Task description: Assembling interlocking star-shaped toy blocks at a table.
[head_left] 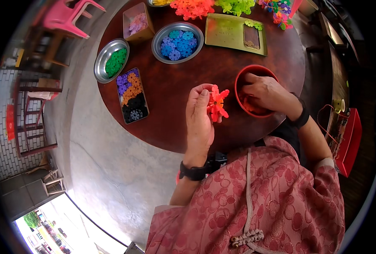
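My left hand is closed around a red plastic flower built from interlocking snowflake discs, with a bit of orange at its centre. It holds the flower upright above the near part of the table. To its right stands a round red bowl, and my right hand reaches down into it. The fingers of that hand are curled among reddish-orange pieces at the bottom. Their tips are hidden, so what they pinch cannot be made out.
The round brown table bears a metal bowl of blue discs, a metal dish of green discs, a tray of purple, orange and black discs, a pink-filled box and a gold tray. Finished red flowers stand at the far edge.
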Motion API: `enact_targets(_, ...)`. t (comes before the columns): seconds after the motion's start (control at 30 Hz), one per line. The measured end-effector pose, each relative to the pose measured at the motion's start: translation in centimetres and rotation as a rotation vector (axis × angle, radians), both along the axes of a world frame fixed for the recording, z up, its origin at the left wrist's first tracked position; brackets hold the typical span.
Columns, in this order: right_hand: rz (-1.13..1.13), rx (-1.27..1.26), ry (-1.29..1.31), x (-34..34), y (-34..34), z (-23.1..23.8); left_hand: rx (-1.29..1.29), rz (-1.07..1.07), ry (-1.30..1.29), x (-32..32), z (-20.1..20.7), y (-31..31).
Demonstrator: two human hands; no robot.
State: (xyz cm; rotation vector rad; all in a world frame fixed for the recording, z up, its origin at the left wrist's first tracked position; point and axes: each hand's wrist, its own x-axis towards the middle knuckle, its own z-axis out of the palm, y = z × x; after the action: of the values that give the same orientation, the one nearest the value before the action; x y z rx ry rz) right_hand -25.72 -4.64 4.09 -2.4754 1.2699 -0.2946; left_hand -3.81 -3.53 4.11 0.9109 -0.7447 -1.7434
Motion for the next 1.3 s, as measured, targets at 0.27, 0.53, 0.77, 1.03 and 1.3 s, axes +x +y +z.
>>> enact_targets(0.27,-0.244,-0.072,-0.305,-2.1,1.1,2.9,0.025,0.029,0.016,-0.1,0.1,0.0)
enact_targets(0.53,-0.405,0.031,-0.923,-1.5,3.0,3.8,0.023,-0.012,-0.018,0.2,-0.3,0.1)
enact_targets(0.77,-0.387,-0.006,-1.016,-0.4,2.3,2.8,0.042,0.037,0.067,0.1,0.0,-0.1)
enact_targets(1.03,-0.318,-0.051,-0.674,3.6,3.7,2.4,0.065,0.044,0.058,-0.3,-0.5,0.3)
enact_targets(1.3,-0.325,-0.060,-0.643,5.9,3.4,2.5,0.075,0.014,0.061,0.3,-0.8,0.1)
